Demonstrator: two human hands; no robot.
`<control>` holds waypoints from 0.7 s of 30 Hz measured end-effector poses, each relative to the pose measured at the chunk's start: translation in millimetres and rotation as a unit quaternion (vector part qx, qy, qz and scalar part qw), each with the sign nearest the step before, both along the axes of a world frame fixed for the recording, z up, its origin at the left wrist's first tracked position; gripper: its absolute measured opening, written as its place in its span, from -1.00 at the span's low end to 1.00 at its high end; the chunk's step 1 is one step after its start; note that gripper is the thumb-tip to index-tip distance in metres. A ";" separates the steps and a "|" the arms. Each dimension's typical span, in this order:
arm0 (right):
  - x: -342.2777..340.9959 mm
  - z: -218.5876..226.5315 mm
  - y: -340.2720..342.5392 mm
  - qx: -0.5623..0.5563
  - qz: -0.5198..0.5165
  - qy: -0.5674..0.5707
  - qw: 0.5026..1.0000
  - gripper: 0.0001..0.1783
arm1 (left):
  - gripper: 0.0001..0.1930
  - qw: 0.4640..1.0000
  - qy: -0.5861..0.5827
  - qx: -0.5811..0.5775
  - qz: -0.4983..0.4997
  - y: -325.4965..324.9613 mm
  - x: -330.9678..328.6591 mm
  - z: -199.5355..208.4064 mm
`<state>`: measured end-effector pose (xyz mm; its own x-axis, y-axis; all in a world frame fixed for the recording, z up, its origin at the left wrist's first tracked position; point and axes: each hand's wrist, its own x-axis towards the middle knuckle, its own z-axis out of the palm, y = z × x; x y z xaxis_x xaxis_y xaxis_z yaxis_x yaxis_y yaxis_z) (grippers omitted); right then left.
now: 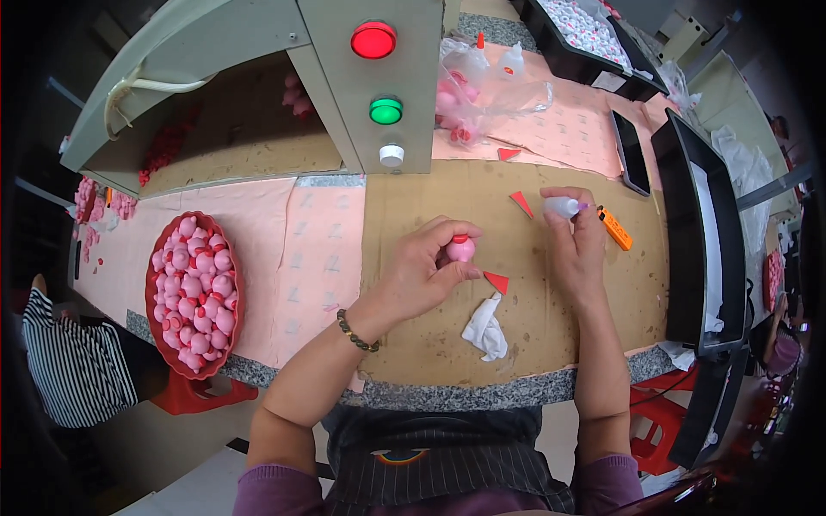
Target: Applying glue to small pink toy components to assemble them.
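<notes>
My left hand [415, 270] is closed on a small round pink toy figure [460, 250] with a red band on top, held by thumb and fingers above the brown cardboard [413, 344]. To its right, my right hand [578, 249] grips a small translucent squeeze bottle [564, 206], its purple tip pointing right. Just under the left fingertips lies a red triangular piece [496, 281]. Another red piece [521, 204] sits left of the bottle, and a third red piece [508, 155] is farther back. A crumpled white cloth [487, 330] rests between my forearms.
At left stands a red scalloped basket [238, 318] heaped with pink figures. A grey machine [335, 52] with red and green lights borders the back left. Beyond my right hand are an orange tool [616, 229], a phone [631, 153] and a black tray [680, 232]. Plastic bags [508, 107] lie behind.
</notes>
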<state>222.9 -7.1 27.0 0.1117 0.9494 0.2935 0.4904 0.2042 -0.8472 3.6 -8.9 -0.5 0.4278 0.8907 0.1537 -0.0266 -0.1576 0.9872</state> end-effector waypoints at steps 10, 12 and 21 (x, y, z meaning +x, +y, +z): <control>-15.5 5.2 -9.8 0.104 0.217 -0.090 0.967 -0.77 | -0.65 0.997 0.060 0.049 -0.006 1.1 -1.4 5.7; -15.7 8.1 -13.9 0.056 0.205 -0.042 0.976 -0.77 | -0.64 0.996 0.081 0.040 -0.013 0.1 -3.1 8.6; -16.7 2.7 -21.4 -0.134 0.209 0.202 0.947 -0.77 | -0.61 0.999 0.042 -0.014 -0.006 0.1 2.1 11.3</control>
<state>206.2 -28.5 29.6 -0.2393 0.9697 0.0494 0.0376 0.0601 -0.9975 5.6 -8.8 10.8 0.4495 0.8886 0.0918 0.0546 -0.1299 0.9900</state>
